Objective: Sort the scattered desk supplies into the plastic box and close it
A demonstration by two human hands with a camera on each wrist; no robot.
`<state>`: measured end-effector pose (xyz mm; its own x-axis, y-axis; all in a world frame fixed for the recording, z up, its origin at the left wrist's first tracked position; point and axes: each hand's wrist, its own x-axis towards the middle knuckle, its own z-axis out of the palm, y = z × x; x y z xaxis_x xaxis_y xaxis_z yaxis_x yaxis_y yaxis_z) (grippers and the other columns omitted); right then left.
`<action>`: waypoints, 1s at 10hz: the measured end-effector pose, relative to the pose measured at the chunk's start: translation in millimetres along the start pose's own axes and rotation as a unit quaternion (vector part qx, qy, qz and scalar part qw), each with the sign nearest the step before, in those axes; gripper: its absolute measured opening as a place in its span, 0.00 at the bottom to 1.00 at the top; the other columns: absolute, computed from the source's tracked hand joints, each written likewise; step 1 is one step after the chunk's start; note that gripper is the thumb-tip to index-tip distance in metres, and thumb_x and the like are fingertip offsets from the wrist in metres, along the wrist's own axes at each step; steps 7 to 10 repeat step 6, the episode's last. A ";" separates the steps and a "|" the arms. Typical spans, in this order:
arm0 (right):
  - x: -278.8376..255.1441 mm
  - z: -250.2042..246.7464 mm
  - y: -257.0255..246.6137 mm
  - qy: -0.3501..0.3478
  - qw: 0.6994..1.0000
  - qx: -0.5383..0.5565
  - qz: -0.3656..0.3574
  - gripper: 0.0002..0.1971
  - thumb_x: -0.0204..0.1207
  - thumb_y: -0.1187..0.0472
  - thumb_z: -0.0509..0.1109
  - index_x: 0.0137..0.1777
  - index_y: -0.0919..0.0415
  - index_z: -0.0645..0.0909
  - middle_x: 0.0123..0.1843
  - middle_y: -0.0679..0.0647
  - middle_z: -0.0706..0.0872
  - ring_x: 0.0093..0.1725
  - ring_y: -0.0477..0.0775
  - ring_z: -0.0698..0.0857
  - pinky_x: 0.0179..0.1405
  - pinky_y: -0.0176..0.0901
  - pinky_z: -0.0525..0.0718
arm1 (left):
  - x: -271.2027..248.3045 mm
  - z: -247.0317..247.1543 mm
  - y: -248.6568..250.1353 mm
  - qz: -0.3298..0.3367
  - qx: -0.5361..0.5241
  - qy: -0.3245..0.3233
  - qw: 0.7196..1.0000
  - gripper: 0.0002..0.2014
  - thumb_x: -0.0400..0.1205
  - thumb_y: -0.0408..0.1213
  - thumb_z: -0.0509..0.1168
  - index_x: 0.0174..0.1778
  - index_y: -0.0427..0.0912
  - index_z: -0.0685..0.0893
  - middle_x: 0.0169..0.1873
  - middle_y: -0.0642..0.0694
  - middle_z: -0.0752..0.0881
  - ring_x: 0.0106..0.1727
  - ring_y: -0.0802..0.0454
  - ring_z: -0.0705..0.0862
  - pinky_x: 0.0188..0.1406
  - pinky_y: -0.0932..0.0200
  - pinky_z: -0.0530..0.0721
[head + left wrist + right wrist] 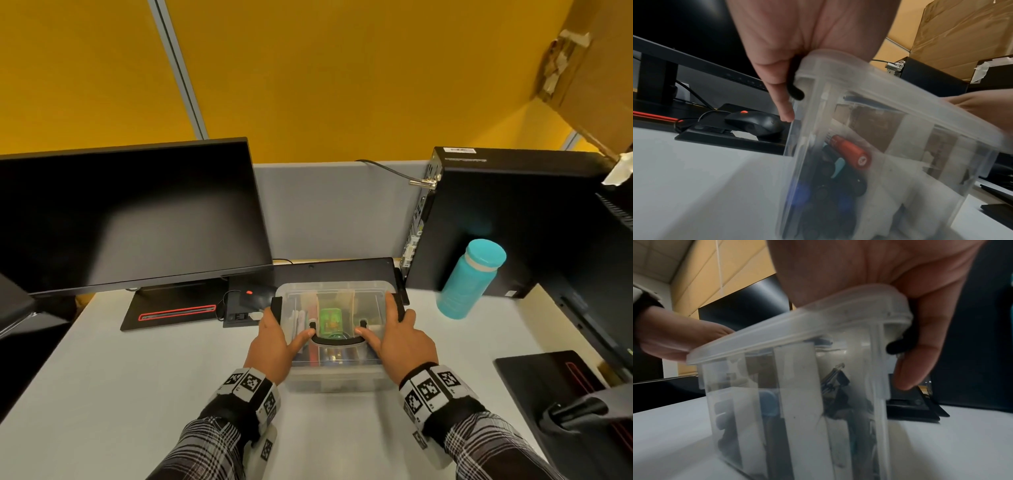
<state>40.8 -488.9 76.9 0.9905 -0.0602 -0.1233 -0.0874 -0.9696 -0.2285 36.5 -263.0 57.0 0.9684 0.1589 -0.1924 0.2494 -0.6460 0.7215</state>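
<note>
The clear plastic box point(337, 380) stands on the white desk with its lid on and its black carry handle point(337, 341) lying flat. My left hand point(274, 342) wraps over the left lid edge, thumb on the lid, fingers down over the black side latch point(795, 87). At the other end my right hand point(404, 342) does the same over the right latch point(900, 345). Through the walls I see a red marker point(851, 152), dark pens, binder clips point(836, 379) and a green item point(330, 320).
A black mouse point(255, 298) and a dark flat device point(335, 269) lie just behind the box. A monitor point(130, 212) stands at back left, a PC tower point(507, 219) and teal bottle point(471, 277) at the right. Another monitor base point(555, 387) sits near right.
</note>
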 end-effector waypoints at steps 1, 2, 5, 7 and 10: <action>-0.9 1.8 0.2 0.011 1.000 0.005 0.002 0.43 0.75 0.29 0.49 0.82 0.51 0.40 0.71 0.62 0.68 0.53 0.60 0.85 0.44 0.47 0.84 | -0.9 -0.8 1.2 0.005 -0.005 -0.004 1.000 0.39 0.73 0.60 0.67 0.75 0.48 0.60 0.71 0.44 0.74 0.66 0.43 0.80 0.62 0.46 0.82; -2.9 3.1 1.8 0.018 1.000 0.018 0.011 0.41 0.76 0.31 0.49 0.82 0.51 0.43 0.73 0.61 0.66 0.59 0.61 0.82 0.48 0.49 0.83 | -0.2 -4.2 0.0 0.018 0.000 -0.007 1.000 0.39 0.73 0.61 0.67 0.76 0.48 0.60 0.70 0.45 0.74 0.66 0.44 0.80 0.62 0.47 0.82; -69.8 32.1 -32.7 0.198 0.928 -0.062 -0.311 0.29 0.77 0.50 0.55 0.79 0.50 0.60 0.82 0.52 0.62 0.81 0.56 0.61 0.77 0.53 0.65 | -37.8 -41.6 -79.4 0.086 0.122 -0.103 0.983 0.37 0.76 0.70 0.48 0.79 0.55 0.60 0.79 0.55 0.65 0.76 0.55 0.69 0.75 0.55 0.66; -105.3 73.1 -62.0 0.218 0.920 0.019 -0.324 0.47 0.56 0.28 0.73 0.76 0.36 0.63 0.75 0.40 0.74 0.76 0.42 0.70 0.68 0.35 0.74 | -53.2 -67.5 -132.4 0.122 0.190 -0.133 0.965 0.46 0.73 0.76 0.37 0.77 0.48 0.68 0.77 0.73 0.58 0.73 0.52 0.74 0.73 0.54 0.70; -105.3 73.1 -62.0 0.218 0.920 0.019 -0.324 0.47 0.56 0.28 0.73 0.76 0.36 0.63 0.75 0.40 0.74 0.76 0.42 0.70 0.68 0.35 0.74 | -53.2 -67.5 -132.4 0.122 0.190 -0.133 0.965 0.46 0.73 0.76 0.37 0.77 0.48 0.68 0.77 0.73 0.58 0.73 0.52 0.74 0.73 0.54 0.70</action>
